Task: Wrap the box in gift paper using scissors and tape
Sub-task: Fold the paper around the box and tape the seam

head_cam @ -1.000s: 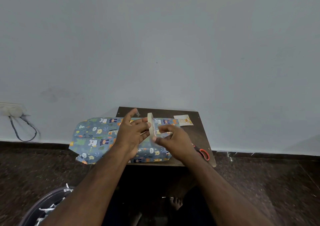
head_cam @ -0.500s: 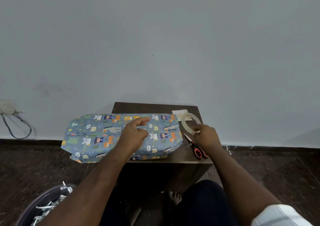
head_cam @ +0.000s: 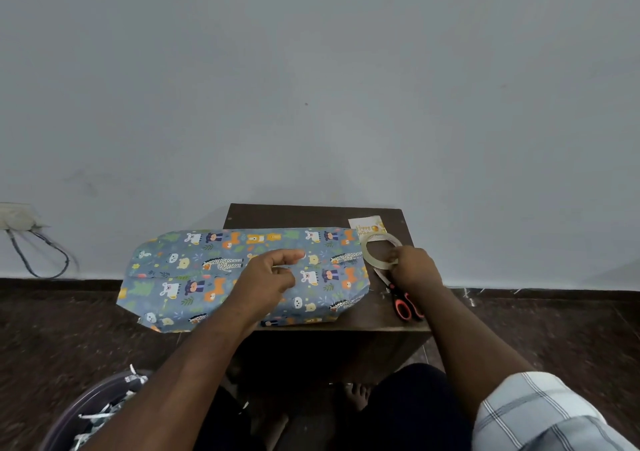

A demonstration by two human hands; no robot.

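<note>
The box wrapped in blue animal-print gift paper (head_cam: 214,270) lies across the small dark table (head_cam: 311,213), its left end hanging past the table edge. My left hand (head_cam: 270,277) hovers over the middle of the paper with curled fingers. A small clear glint between its index fingertip and thumb looks like a piece of tape. My right hand (head_cam: 414,270) pinches the clear tape roll (head_cam: 372,256) at the table's right side, just right of the box. Red-handled scissors (head_cam: 403,303) lie partly under that hand.
A small printed card (head_cam: 367,225) lies at the table's back right corner, behind the tape roll. A round bin with paper scraps (head_cam: 97,412) stands on the floor at lower left. A wall socket with a cable (head_cam: 17,216) is at far left. My knees are under the table.
The hands have parted from the tape roll held between them. My right hand carried the roll to the table's right side and lowered it; my left hand stayed over the paper.
</note>
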